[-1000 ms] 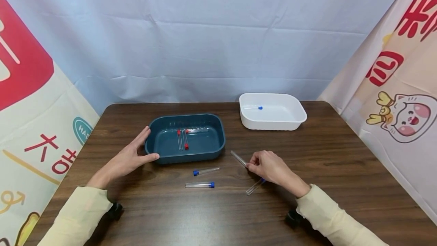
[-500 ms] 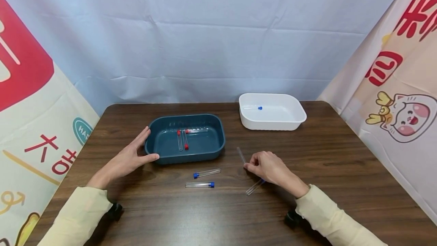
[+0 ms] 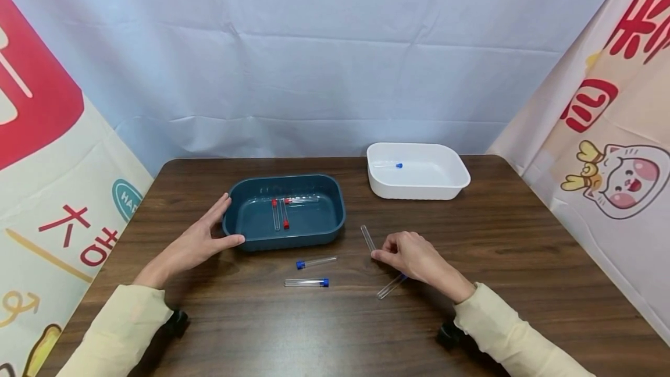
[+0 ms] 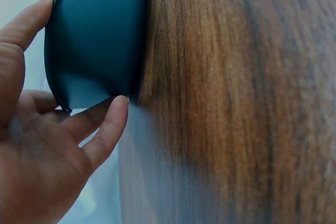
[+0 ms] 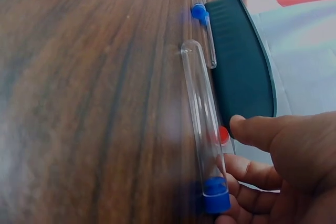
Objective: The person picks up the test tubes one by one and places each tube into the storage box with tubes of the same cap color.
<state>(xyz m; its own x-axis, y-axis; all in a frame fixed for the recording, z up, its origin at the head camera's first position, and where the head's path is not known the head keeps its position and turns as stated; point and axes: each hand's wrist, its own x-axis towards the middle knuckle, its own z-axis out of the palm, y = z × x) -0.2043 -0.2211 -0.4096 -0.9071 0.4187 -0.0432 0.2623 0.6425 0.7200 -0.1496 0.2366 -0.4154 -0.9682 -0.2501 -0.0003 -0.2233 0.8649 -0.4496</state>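
At the left end of the dark teal basin (image 3: 293,242), my left hand (image 3: 191,246) rests with thumb and fingers spread, touching its wall and rim. My right hand (image 3: 410,255) has its thumb and fingertips at the near end of a clear test tube (image 3: 367,237). That end is hidden in the head view; the right wrist view shows a red cap (image 5: 223,135) between thumb and forefinger. Just below this hand lies a blue-capped test tube (image 3: 391,287), its cap partly covered. Two more blue-capped tubes, one nearer the basin (image 3: 316,262) and one lower (image 3: 306,283), lie on the table.
Inside the teal basin lie red-capped test tubes (image 3: 285,214). A white basin (image 3: 419,192) at the back right holds a blue-capped tube (image 3: 389,166). Behind the wooden table (image 3: 335,330) hangs a pale cloth (image 3: 324,63), with printed cloths at both sides.
The tube at my right hand has swung, its far end shifting right and slightly away, then a little back left. The right fingertips have shifted slightly left. My left hand stays on the basin.
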